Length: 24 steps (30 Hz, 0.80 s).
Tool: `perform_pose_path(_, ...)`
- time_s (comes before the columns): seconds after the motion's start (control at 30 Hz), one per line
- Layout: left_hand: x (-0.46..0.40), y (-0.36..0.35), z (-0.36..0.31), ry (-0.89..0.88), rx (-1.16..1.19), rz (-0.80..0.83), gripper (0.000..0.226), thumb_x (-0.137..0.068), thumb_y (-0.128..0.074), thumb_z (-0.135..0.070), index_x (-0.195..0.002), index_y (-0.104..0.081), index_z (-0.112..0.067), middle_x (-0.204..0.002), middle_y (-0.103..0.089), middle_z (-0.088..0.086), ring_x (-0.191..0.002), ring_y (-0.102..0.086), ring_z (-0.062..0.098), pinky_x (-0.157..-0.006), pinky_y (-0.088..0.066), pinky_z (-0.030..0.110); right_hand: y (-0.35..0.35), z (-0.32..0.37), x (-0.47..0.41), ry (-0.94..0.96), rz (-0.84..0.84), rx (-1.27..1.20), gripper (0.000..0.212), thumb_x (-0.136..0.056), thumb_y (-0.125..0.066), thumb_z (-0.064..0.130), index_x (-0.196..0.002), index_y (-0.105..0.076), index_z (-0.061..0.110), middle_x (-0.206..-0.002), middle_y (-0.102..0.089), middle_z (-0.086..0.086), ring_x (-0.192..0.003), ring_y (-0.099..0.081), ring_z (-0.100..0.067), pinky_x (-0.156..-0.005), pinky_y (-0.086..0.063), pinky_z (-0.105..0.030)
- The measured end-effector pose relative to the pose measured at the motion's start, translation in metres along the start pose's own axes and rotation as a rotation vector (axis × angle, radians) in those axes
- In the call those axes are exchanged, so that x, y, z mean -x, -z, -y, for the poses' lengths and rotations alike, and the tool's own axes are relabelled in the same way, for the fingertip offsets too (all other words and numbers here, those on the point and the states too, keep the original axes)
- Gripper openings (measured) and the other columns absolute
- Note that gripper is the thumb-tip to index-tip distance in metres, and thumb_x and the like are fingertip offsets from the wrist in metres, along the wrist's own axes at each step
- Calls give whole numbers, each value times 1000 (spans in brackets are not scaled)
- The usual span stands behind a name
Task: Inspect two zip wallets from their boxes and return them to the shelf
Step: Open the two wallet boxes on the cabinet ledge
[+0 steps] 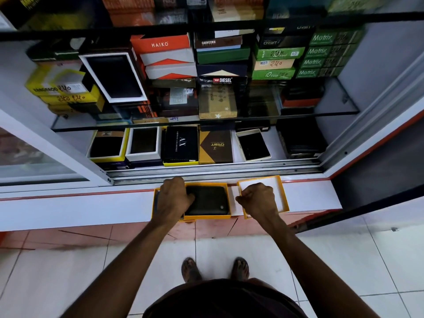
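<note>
Dark zip wallet [210, 200] lying in open yellow box [206, 217] on white ledge [91, 210] below the shelf [206, 167]. Left hand [173, 198] fingers curled onto the wallet's left edge. Right hand [258, 199] closed in a pinch on the yellow lid [278, 191], just beside the box

A dark zip wallet [207, 200] lies flat in an open yellow box [206, 217], zipped shut, its left end under the left hand's [173, 198] fingers. The box's yellow lid [278, 193], white inside, lies upturned beneath the closed right hand [259, 199].
</note>
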<state>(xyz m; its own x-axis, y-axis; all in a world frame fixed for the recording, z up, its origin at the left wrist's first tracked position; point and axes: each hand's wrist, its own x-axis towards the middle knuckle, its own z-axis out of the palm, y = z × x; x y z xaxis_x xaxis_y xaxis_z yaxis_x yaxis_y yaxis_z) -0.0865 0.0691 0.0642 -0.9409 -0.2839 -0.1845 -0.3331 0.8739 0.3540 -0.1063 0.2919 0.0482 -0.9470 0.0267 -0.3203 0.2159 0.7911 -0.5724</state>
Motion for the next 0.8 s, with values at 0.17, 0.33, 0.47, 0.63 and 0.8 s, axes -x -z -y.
perform_pose_path(0.17, 0, 13, 16, 41, -18, -20, 31, -79, -73, -28, -79, -47, -11, -79, -53, 7, -83, -58, 26, -62, -38, 32, -23, 10, -8, -49, 101, -102, 21, -80, -77, 32, -68, -72, 17, -77, -77, -9, -73, -74, -20, -79, -57, -27)
perform_pose_path(0.33, 0, 15, 17, 38, 24, -34, 29, -78, -73, -28, -72, -52, -9, -72, -52, 5, -77, -58, 24, -58, -36, 31, -21, 13, -10, 76, 190, -16, 20, -89, -69, 20, -99, -77, 6, -99, -78, -10, -92, -74, -24, -82, -51, -22)
perform_pose_path(0.47, 1, 6, 7, 13, 84, 5, 29, -77, -72, -31, -63, -54, -12, -61, -55, 3, -67, -61, 22, -56, -40, 28, -1, -18, -14, 64, -115, -131, 11, -83, -70, 8, -90, -79, 11, -93, -79, -5, -83, -75, -22, -73, -49, -16)
perform_pose_path(0.63, 13, -16, -32, -37, 218, 100, 26, -75, -73, -19, -55, -61, -9, -47, -54, -4, -48, -59, 11, -49, -49, 24, 27, -62, -8, -187, -161, -181, 21, -90, -62, 13, -107, -74, 6, -106, -76, -14, -95, -73, -31, -92, -50, -31)
perform_pose_path(0.8, 15, -47, -61, -13, 275, 145, 25, -72, -70, -24, -57, -65, -5, -49, -59, 1, -51, -61, 18, -52, -52, 32, 31, -78, -4, -478, 38, -550, 16, -95, -57, 16, -90, -68, 6, -97, -69, -20, -83, -70, -34, -76, -61, -48)
